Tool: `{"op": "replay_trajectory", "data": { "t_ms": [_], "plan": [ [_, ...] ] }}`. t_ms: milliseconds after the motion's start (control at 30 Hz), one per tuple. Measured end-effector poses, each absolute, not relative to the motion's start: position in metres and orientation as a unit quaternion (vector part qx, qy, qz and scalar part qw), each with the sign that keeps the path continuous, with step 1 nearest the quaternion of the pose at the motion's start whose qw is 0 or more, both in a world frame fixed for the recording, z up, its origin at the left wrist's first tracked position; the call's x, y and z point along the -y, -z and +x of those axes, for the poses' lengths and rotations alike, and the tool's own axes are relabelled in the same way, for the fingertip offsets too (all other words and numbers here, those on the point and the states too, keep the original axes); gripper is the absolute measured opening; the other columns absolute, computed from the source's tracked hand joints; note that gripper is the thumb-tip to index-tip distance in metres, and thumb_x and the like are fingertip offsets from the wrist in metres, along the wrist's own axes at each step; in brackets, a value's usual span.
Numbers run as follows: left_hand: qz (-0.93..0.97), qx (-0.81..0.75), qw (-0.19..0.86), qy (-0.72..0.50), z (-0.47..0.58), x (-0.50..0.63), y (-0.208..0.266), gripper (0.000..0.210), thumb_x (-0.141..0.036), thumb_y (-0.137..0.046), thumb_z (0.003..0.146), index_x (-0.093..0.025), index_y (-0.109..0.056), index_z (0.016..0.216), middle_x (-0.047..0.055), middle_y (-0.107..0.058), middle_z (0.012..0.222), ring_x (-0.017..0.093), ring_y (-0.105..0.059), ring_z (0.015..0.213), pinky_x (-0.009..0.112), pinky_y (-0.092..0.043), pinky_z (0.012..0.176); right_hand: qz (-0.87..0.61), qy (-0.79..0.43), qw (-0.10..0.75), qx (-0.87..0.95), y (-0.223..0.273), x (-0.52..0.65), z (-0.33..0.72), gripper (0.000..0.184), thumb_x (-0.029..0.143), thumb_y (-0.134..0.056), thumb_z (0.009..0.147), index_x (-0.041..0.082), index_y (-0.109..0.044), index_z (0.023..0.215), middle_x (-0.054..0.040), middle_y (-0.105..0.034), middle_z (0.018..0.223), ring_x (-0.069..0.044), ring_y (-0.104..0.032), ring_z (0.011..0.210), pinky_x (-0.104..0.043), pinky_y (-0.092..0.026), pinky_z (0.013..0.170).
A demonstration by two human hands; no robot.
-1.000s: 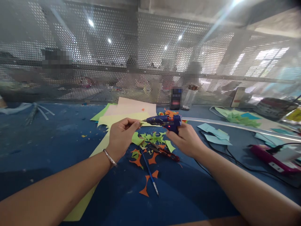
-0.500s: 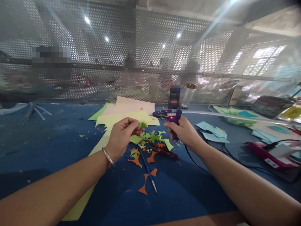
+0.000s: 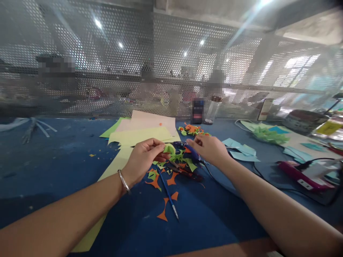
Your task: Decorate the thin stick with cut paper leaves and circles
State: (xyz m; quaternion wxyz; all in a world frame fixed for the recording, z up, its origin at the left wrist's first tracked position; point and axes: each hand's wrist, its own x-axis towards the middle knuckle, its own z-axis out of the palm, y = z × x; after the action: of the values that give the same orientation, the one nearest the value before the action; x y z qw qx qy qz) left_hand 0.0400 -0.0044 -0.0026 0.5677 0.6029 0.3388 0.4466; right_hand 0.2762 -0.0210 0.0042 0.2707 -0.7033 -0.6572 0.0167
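My left hand (image 3: 146,155) pinches a small light-green paper piece (image 3: 169,149) between thumb and fingers. Close to its right is my right hand (image 3: 207,147), its fingers closed at a blue hot glue gun (image 3: 193,154) that is tilted and partly hidden. The gun's front end lies towards the green paper, and a black cord runs off its handle. Below both hands are green paper scraps (image 3: 190,165), orange scraps (image 3: 172,178), a pair of dark-handled scissors (image 3: 184,172) and a blue pen-like tool (image 3: 168,192).
Pale paper sheets (image 3: 152,120) lie behind my left hand. Orange and green cut pieces (image 3: 193,128) form a pile farther back. A phone (image 3: 197,111) and a glass bottle (image 3: 213,110) stand by the perforated screen. Light-blue papers (image 3: 241,150) and a magenta power strip (image 3: 305,176) are at right.
The glue gun has turned and come down from its level pose, with my right hand now over it. My left hand has moved slightly right and down with the green paper.
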Motion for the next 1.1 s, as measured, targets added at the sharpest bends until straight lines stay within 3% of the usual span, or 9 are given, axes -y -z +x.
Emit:
{"op": "replay_trajectory", "data": {
  "t_ms": [167,300,467,533,700,767,867,1100],
  "plan": [
    [0.623,-0.344,0.555,-0.431,0.043,0.009,0.002,0.015,-0.031,-0.071,0.083,-0.016,-0.066,0.084,0.003,-0.073,0.078,0.014,-0.070,0.068,0.025,-0.058,0.066,-0.552,-0.143,0.320,0.757,-0.007,0.042,0.247,0.037,0.051,-0.053,0.093,0.019,-0.061,0.076,0.0026,-0.055,0.060,-0.011,-0.046,0.055,-0.024,-0.031,0.052],
    [0.648,-0.330,0.546,-0.417,0.043,0.012,0.005,0.016,-0.032,-0.069,0.085,-0.017,-0.067,0.085,0.003,-0.073,0.077,0.015,-0.072,0.072,0.026,-0.058,0.070,-0.501,-0.137,0.349,0.780,-0.001,0.046,0.238,0.023,0.033,-0.056,0.092,0.018,-0.061,0.075,0.0044,-0.051,0.062,-0.009,-0.041,0.056,-0.023,-0.030,0.052],
    [0.683,-0.316,0.517,-0.408,0.042,0.014,0.007,0.024,-0.040,-0.069,0.086,-0.016,-0.067,0.087,0.005,-0.074,0.079,0.018,-0.072,0.077,0.031,-0.059,0.075,-0.497,-0.131,0.377,0.770,0.000,0.046,0.241,0.021,0.029,-0.057,0.091,0.017,-0.059,0.073,0.0050,-0.047,0.060,-0.009,-0.039,0.056,-0.023,-0.029,0.051],
    [0.721,-0.320,0.462,-0.404,0.041,0.015,0.007,0.025,-0.041,-0.069,0.086,-0.016,-0.068,0.088,0.005,-0.073,0.081,0.017,-0.071,0.076,0.028,-0.057,0.070,-0.496,-0.125,0.376,0.772,-0.001,0.046,0.241,0.021,0.028,-0.058,0.090,0.017,-0.060,0.072,0.0049,-0.048,0.060,-0.008,-0.039,0.055,-0.022,-0.029,0.051],
    [0.839,-0.326,0.201,-0.386,0.036,0.023,0.002,0.015,-0.030,-0.063,0.089,-0.018,-0.071,0.085,-0.001,-0.069,0.071,0.011,-0.058,0.061,0.023,-0.043,0.057,-0.485,-0.111,0.376,0.782,-0.001,0.049,0.238,0.019,0.023,-0.058,0.088,0.017,-0.060,0.071,0.0048,-0.051,0.059,-0.008,-0.042,0.054,-0.022,-0.030,0.052],
    [0.860,-0.306,0.160,-0.377,0.036,0.025,0.001,0.014,-0.026,-0.061,0.090,-0.019,-0.071,0.085,-0.002,-0.068,0.071,0.010,-0.056,0.060,0.023,-0.042,0.058,-0.479,-0.107,0.378,0.785,0.000,0.050,0.237,0.018,0.021,-0.058,0.087,0.017,-0.059,0.070,0.0047,-0.051,0.059,-0.008,-0.043,0.054,-0.022,-0.030,0.053],
    [0.850,-0.315,0.186,-0.378,0.036,0.023,0.002,0.015,-0.029,-0.061,0.090,-0.019,-0.071,0.085,-0.001,-0.069,0.072,0.011,-0.058,0.062,0.023,-0.044,0.058,-0.475,-0.094,0.379,0.788,0.000,0.051,0.237,0.018,0.021,-0.058,0.087,0.017,-0.058,0.070,0.0043,-0.052,0.060,-0.008,-0.044,0.055,-0.022,-0.030,0.053],
    [0.734,-0.304,0.466,-0.388,0.039,0.013,0.005,0.025,-0.040,-0.065,0.089,-0.017,-0.070,0.085,0.003,-0.072,0.080,0.017,-0.071,0.077,0.030,-0.059,0.076,-0.473,-0.068,0.379,0.793,-0.001,0.052,0.239,0.018,0.023,-0.058,0.089,0.016,-0.060,0.072,0.0038,-0.053,0.062,-0.008,-0.043,0.055,-0.022,-0.031,0.054]
  ]
}}
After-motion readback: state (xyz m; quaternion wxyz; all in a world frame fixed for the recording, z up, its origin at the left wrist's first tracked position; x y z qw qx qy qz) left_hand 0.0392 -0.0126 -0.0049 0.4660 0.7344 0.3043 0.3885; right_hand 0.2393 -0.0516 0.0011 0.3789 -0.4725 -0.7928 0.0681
